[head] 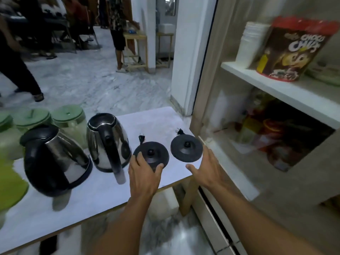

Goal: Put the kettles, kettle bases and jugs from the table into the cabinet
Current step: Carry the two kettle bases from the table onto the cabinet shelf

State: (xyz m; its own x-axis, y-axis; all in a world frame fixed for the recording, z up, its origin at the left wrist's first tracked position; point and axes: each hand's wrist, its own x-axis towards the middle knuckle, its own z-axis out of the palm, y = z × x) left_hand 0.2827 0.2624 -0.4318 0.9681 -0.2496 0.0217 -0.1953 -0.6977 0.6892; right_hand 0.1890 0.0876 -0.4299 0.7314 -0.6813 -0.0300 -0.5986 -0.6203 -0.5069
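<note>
Kettles of polished steel with black lids and handles, two in all, stand toward the left of the white table [92, 208]: the left steel kettle [55, 161] near its front edge, the right steel kettle [108, 142] just beside it toward the middle. Two round black plastic kettle bases lie flat toward the table's right end, each with a small black plug at its far side. The left hand [145, 173] grips the near rim of the left black base [152, 153], thumb on one side and fingers on the other. The right hand [206, 166] hangs spread and empty at the table's right edge, fingers just beside the right black base [186, 147]; whether they touch it cannot be told. Three pale jugs with green lids [69, 124] line the table's far left edge behind the kettles, the leftmost cut off by the frame. To the right stands the open white cabinet [276, 89]: its upper shelf carries a stack of white cups [252, 43] and a brown cereal bag [292, 50], its lower shelf is crowded with blurred packets.
</note>
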